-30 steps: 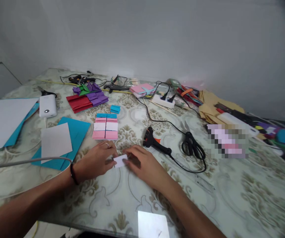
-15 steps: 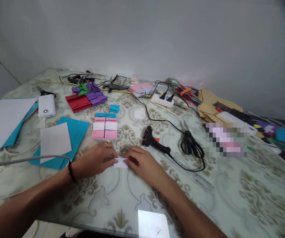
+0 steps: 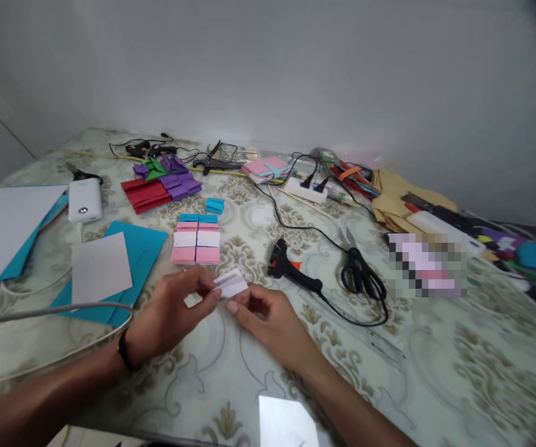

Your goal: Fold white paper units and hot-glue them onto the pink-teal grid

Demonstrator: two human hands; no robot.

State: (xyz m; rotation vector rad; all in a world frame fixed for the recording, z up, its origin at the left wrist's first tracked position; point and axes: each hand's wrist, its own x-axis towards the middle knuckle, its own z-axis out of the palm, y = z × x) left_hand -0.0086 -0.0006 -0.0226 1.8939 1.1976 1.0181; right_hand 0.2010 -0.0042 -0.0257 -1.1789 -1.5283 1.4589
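A small folded white paper [image 3: 231, 283], with a crease along its length, is held tilted just off the table. My left hand [image 3: 174, 304] pinches its left end between thumb and fingers. At its right end my right hand [image 3: 272, 320] holds it, fingers behind and thumb near the lower edge. Just beyond lies a set of folded paper strips [image 3: 196, 239] in pink, white and blue. A small folded blue paper [image 3: 214, 205] rests behind that. To the right of my hands is a black glue gun [image 3: 289, 267] with its cord.
Black-handled scissors [image 3: 358, 267] lie right of the glue gun. At left are blue sheets [image 3: 144, 248] under a white square [image 3: 101, 267], and a white power bank [image 3: 85, 200]. Red folded paper [image 3: 145, 195] and a power strip [image 3: 305, 190] sit further back.
My hands have raised and turned the white paper, so its creased face now shows with the right end higher. The right thumb has slid down towards its lower edge.
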